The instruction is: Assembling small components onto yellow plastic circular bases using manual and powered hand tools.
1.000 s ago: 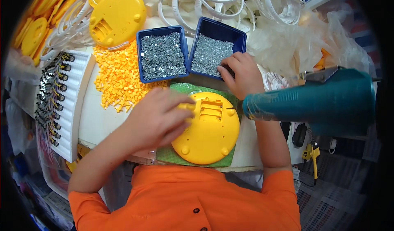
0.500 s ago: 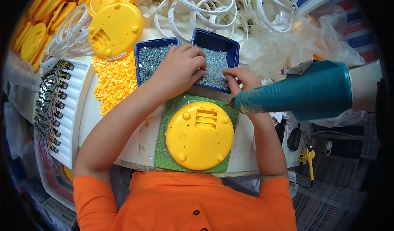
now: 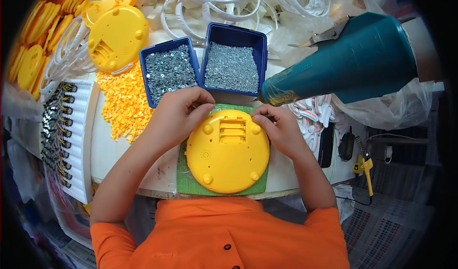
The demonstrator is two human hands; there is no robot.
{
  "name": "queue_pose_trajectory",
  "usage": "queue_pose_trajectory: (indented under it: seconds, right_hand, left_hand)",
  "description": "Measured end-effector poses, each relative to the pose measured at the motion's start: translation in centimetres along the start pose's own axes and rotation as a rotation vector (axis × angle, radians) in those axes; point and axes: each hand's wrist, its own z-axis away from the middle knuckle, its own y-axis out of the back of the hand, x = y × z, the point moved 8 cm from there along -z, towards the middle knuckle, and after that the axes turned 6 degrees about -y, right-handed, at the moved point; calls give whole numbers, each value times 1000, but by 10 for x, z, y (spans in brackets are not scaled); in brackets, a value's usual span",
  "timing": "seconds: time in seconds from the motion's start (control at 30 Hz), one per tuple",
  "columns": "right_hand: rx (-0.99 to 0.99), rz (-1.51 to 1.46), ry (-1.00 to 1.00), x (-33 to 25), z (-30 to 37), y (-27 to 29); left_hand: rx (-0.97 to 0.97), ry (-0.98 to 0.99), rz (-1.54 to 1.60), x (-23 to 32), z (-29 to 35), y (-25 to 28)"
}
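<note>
On the green mat [image 3: 188,183], both hands meet a round yellow casing [image 3: 226,152].
Left hand [image 3: 179,114] curls loosely, fingertips touching its upper-left rim below the blue screw trays [image 3: 260,44]; right hand [image 3: 281,130] pinches its upper-right edge.

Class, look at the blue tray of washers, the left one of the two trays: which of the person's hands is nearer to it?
Left. The left hand lies just below the blue tray of washers, almost touching its near rim. The right hand is farther right, below the tray of screws.
</note>
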Motion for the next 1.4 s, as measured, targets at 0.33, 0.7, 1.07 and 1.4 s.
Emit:
queue_pose_trajectory:
  seconds: [0.33, 0.7, 1.07, 1.4]
  right_hand:
    - [-65, 177, 12, -4, 10, 3]
    - [46, 202, 276, -45, -19, 13]
    - [214, 690, 612, -77, -68, -6]
    - [337, 553, 541, -66, -17, 21]
  left_hand:
    - [-28, 67, -93, -12, 9, -7]
    - [-59, -350, -431, 10, 24, -10]
    - [152, -504, -408, 32, -4, 16]
    - [188, -549, -716, 10, -59, -5]
